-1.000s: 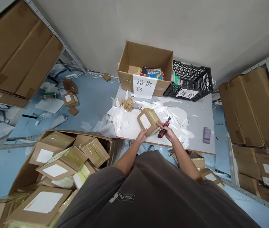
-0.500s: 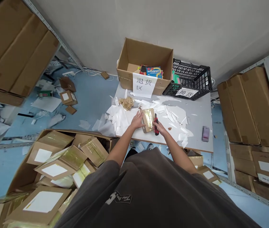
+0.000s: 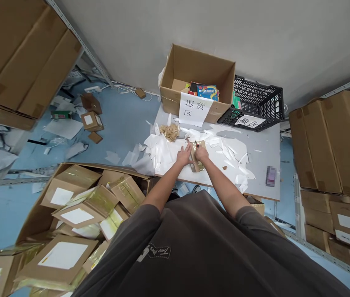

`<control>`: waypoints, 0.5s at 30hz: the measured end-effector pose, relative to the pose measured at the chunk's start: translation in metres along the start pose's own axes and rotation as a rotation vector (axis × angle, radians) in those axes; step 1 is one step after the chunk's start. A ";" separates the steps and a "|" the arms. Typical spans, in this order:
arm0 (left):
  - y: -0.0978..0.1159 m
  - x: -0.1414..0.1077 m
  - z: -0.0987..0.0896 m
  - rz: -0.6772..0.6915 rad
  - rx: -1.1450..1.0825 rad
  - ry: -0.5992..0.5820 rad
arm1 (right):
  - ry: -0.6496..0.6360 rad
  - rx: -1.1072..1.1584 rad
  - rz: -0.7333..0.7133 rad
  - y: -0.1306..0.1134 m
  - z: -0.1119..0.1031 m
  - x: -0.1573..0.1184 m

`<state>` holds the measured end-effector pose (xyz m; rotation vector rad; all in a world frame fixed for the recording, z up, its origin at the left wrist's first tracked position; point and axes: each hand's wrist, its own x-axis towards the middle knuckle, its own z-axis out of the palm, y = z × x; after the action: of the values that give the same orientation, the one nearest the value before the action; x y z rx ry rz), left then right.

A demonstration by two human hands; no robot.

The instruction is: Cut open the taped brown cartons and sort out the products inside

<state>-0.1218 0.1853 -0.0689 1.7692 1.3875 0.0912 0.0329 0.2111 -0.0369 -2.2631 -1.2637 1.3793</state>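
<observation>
On the white table lies a small cardboard box with shiny clear tape over its top. My left hand grips the box along its left side, thumb toward me and fingers toward the far end. In my right hand is a utility knife, red and black, its front part over the far end of the box. The fist hides most of the knife, and whether the blade cuts the tape cannot be made out. Crumpled brown paper and torn white paper scraps lie around the box.
At the table's back stand an open carton holding books and a black plastic crate, both with paper signs. A large carton of taped boxes sits at my left. Shelving with big cartons flanks the right; litter covers the left floor.
My right hand has moved left and away from me, bringing the knife from beside the box's right edge to over its top. The left hand stays at the box. The view has shifted slightly.
</observation>
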 end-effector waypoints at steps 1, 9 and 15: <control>0.001 0.000 0.001 -0.009 0.003 -0.003 | 0.047 0.007 0.024 0.001 0.003 -0.002; 0.005 0.006 0.006 -0.036 -0.019 -0.014 | 0.165 0.173 0.020 0.031 0.010 -0.025; 0.007 0.010 0.006 -0.048 0.060 -0.035 | 0.052 0.224 0.071 0.029 -0.006 -0.015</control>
<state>-0.1097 0.1896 -0.0729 1.7768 1.4198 -0.0075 0.0511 0.1835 -0.0408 -2.1932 -0.9677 1.3993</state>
